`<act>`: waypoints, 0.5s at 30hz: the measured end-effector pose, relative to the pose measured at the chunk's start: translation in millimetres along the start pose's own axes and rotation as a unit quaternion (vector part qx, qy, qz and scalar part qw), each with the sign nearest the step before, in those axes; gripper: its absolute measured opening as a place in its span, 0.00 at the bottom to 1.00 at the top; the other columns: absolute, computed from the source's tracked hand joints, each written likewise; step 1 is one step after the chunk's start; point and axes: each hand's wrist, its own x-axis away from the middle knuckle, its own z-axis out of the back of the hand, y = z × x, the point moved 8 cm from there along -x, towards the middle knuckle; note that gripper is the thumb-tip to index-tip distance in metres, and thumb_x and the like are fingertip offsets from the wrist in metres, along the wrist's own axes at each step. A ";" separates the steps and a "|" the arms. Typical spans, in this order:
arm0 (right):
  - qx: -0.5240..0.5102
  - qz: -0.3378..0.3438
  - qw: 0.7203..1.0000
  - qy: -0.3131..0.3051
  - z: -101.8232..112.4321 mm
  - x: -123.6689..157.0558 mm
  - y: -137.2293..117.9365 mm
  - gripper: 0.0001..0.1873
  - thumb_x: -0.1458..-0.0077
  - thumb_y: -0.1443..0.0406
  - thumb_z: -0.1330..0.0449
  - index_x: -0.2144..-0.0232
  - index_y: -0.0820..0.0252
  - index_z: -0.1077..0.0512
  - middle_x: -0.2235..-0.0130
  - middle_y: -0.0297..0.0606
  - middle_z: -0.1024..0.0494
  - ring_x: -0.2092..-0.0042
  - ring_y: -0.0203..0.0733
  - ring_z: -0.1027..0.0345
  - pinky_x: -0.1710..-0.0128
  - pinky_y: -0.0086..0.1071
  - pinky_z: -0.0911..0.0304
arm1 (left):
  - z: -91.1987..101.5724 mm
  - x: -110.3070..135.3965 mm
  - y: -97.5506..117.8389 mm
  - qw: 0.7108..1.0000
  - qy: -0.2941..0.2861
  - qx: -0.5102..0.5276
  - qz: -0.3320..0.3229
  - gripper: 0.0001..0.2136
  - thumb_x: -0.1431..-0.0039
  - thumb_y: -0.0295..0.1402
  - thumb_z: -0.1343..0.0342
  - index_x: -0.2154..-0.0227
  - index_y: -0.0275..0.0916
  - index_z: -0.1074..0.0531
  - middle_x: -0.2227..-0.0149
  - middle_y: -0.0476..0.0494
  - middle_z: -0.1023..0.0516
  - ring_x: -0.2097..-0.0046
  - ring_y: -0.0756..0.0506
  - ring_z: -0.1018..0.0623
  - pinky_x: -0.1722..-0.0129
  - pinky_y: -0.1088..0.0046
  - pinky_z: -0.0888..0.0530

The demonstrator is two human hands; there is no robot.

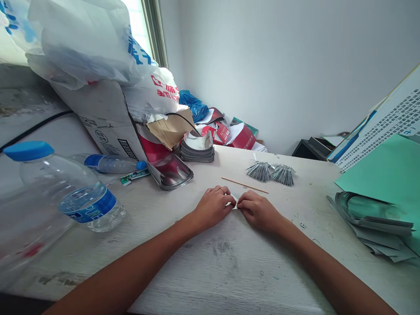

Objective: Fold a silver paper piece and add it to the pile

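Observation:
My left hand (214, 204), with a ring on one finger, is closed on a small white piece of paper (235, 204) at the middle of the table. On the paper's other end, the fingertips of my right hand (259, 210) are pressed together. Most of the paper is hidden by the fingers; it looks folded. Just beyond the hands lies a thin wooden stick (244, 185). Farther back and to the right, two fan-shaped bundles of silver-grey folded strips (258, 171) sit side by side.
At left stand a large clear bottle (88, 197) with a blue cap, a lying water bottle (113, 164) and a cardboard box (105, 118) under plastic bags (85, 39). Curved sheet stacks (197, 148) lie at the back. Right: grey sheets (374, 218) and a green sheet (377, 175).

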 end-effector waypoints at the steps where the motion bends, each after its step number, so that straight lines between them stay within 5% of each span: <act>1: 0.004 0.004 1.000 -0.006 0.1 0.4 -1.6 0.10 0.41 0.75 0.43 0.64 0.59 0.24 0.61 0.40 0.23 0.58 0.43 0.32 0.58 0.35 0.34 | 0.1 -0.2 -0.4 1.000 0.000 0.000 -0.001 0.09 0.36 0.31 0.45 0.60 0.50 0.21 0.54 0.47 0.25 0.52 0.43 0.27 0.52 0.64 0.32; 15: 0.063 0.001 0.997 -0.038 1.8 1.5 -7.8 0.09 0.39 0.73 0.44 0.68 0.61 0.26 0.65 0.40 0.23 0.60 0.43 0.35 0.61 0.34 0.39 | 1.3 -0.6 -1.1 1.000 0.002 0.006 -0.005 0.09 0.37 0.33 0.44 0.58 0.50 0.21 0.55 0.48 0.25 0.52 0.43 0.26 0.54 0.66 0.31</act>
